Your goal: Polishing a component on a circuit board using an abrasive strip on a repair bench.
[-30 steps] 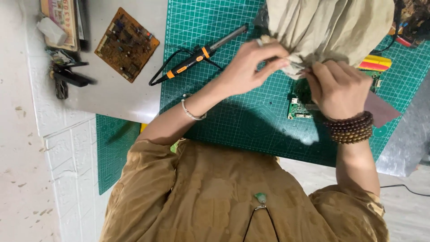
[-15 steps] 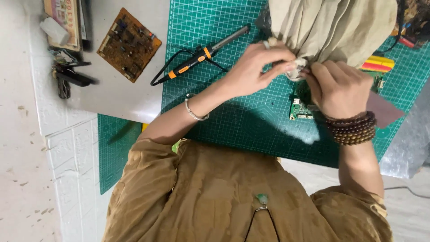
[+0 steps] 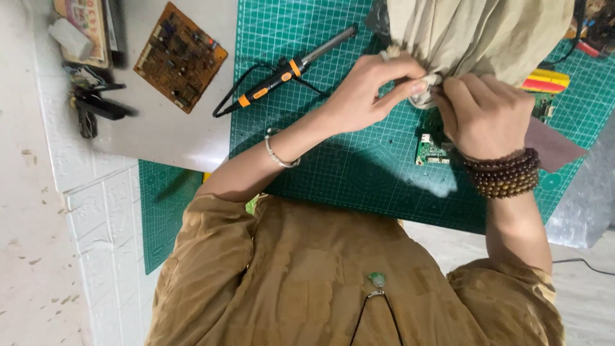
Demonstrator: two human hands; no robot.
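Looking down, we see our left hand and right hand meeting over a small pale object at the lower edge of a beige cloth. Left-hand fingers are pressed together and pinch the pale object; the right-hand fingers curl shut against it from the other side, though we cannot tell how firmly they grip. What the object is stays hidden between hands and cloth.

The cloth hangs in front of us and blocks the upper middle of the green cutting mat. Just below the hands a small green circuit board lies on the mat, partly under the right hand. Left of the hands rests a soldering iron with a black and orange handle, its cord looping on the mat. A brown circuit board sits well apart on the grey desk, near black tools at the far left edge. A yellow and red thing peeks out beside the cloth. Dark bead bracelets circle the right wrist, a thin bangle the left. Beyond the desk runs a white tiled wall and pale floor.
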